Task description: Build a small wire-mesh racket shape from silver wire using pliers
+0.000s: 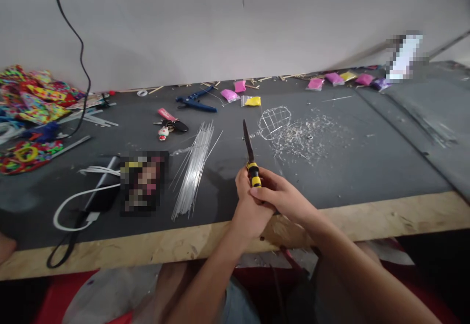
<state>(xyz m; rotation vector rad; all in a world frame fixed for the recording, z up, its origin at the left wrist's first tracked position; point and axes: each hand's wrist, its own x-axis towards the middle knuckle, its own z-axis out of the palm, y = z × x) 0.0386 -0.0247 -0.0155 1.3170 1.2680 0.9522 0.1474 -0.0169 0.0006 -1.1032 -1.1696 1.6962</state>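
Both my hands are together at the table's front edge, closed around a tool (248, 143) with a dark tapering tip and a yellow-and-black handle. The tip points up and away from me. My left hand (251, 214) wraps the handle from below. My right hand (281, 192) closes over it from the right, its thumb on the handle. Beyond the tip lies an oval wire frame (275, 122) with crossing wires inside. Small silvery clippings (308, 138) are scattered beside it. A bundle of straight thin wires (194, 172) lies left of my hands.
Blue-handled pliers (198, 101), keys (172, 124) and small colored packets (229, 95) lie toward the wall. Left are a white cable (60, 206), a blurred dark rectangular item (145, 182) and a colorful pile (40, 94). A wooden strip (147, 241) edges the table.
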